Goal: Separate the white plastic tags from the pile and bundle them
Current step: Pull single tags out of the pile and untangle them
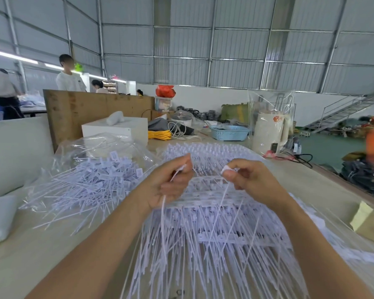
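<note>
Both hands work above the big pile (214, 234) of joined white tags on the bench (30, 255): the left hand (171, 186) grips 1 long tag (163, 223), the right hand (246, 180) pinches a tag head. Loose separated tags (91, 182) already lie heaped to the left, unbundled; most, I judge, remain.

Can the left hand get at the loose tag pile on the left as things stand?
Probably yes: the loose pile lies uncovered on the table beside the left hand, nothing between, though its grip already holds a tag.
</note>
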### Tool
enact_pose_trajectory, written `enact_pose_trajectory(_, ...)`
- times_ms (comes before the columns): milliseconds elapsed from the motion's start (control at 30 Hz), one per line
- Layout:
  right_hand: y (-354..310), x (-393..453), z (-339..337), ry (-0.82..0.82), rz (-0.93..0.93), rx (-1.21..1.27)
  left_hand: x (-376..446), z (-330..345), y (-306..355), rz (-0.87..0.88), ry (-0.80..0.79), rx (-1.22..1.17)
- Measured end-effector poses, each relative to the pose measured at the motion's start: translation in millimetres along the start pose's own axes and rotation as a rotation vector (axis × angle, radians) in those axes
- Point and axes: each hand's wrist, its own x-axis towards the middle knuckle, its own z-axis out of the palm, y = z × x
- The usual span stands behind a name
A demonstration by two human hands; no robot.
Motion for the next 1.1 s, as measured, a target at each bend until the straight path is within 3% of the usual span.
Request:
enact_pose_trajectory(67,-2.6,-1.8,-3.1,0.05,0.017,0.16,9.7,3.4,-10.1,0.1,0.191,0.076)
enact_pose_trajectory(167,-9.3,-0.9,9.3,-0.044,-0.036,0.132,20.9,7.8,-31.6,0.131,0.372,0.168)
enact_pose_trajectory(233,-11.2,1.2,22.3,-0.107,-0.079,0.022,22.8,11.5,-37.8,0.099,0.353,0.2)
enact_pose_trajectory(333,-6.9,4.3,35.1,-0.045,-0.068,-0.104,23.2,18.3,-42.0,0.077,0.276,0.311)
enact_pose_trajectory(533,4.1,1.7,34.7,-0.048,0.0,-0.101,21.1,16.8,-51.6,0.168,0.437,0.521)
enact_pose_trajectory(633,9.5,3.7,31.2,-0.013,0.065,-0.241,20.8,13.5,-49.0,0.236,0.489,0.536)
enact_pose_trajectory(867,8.8,-0.4,28.8,-0.273,0.133,-0.248,18.9,15.8,-51.6,0.285,0.423,0.675)
enact_pose_trajectory(1100,8.1,0.6,29.3,-0.169,0.009,-0.258,21.6,18.3,-47.1,0.24,0.446,0.693)
